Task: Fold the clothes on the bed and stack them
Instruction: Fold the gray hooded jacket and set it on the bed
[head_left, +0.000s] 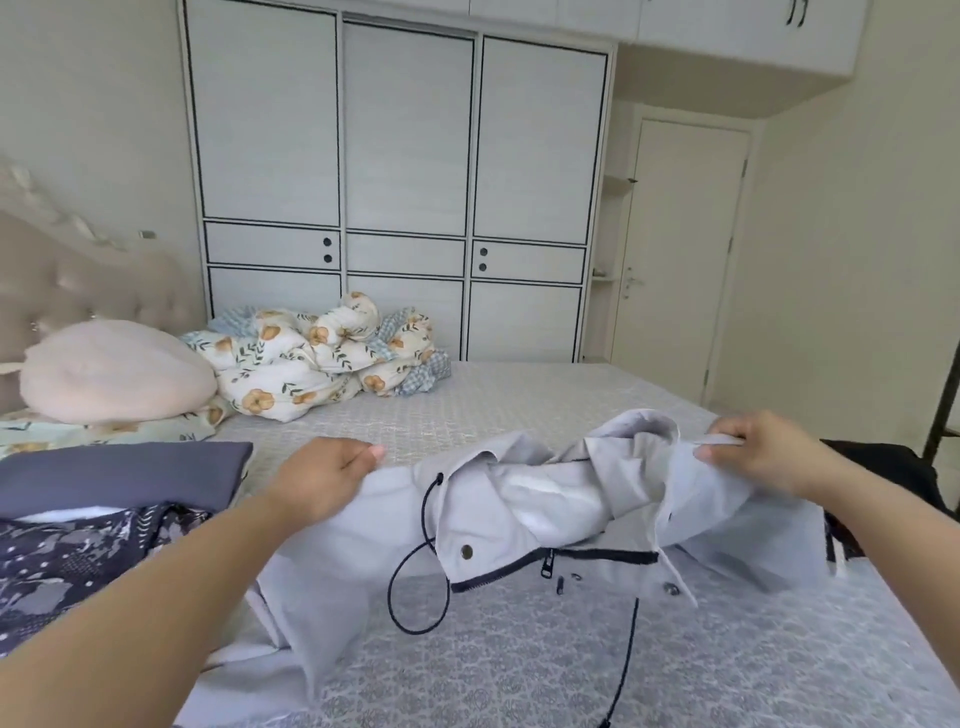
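A pale grey jacket with a dark zipper, snaps and black drawcords is held up over the bed, its lower part trailing on the cover. My left hand grips its left edge. Over on the right, my right hand pinches the other edge near the collar. At the left lies a stack of folded clothes: a plain slate-blue piece behind a dark patterned one.
A pink pillow and a crumpled floral quilt lie at the head end of the bed. A dark garment lies at the right edge. A white wardrobe stands behind the bed, a door to its right.
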